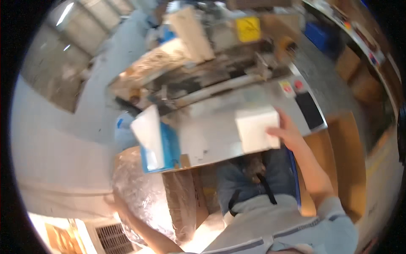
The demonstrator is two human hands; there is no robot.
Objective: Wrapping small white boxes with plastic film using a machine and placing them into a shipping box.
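Note:
Over the front right of a grey metal machine table (203, 139), my right hand (284, 132) grips a white box-shaped block (256, 130) by its right side, thumb on the near face. Whether the block is a carton or a stack of cards is too blurred to tell. My left hand (115, 204) is low at the left, beside a clear plastic bag (141, 190) that lines a cardboard box (182, 190). Motion smears its fingers, and I cannot make out anything in it.
A blue box (171, 146) with white sheets (148, 133) leaning in it stands at the table's left end. A dark machine bar (220, 89) crosses the back. At the right edge lie a black flat panel (308, 110) and a red button (298, 84). Cardboard (347, 161) stands at my right.

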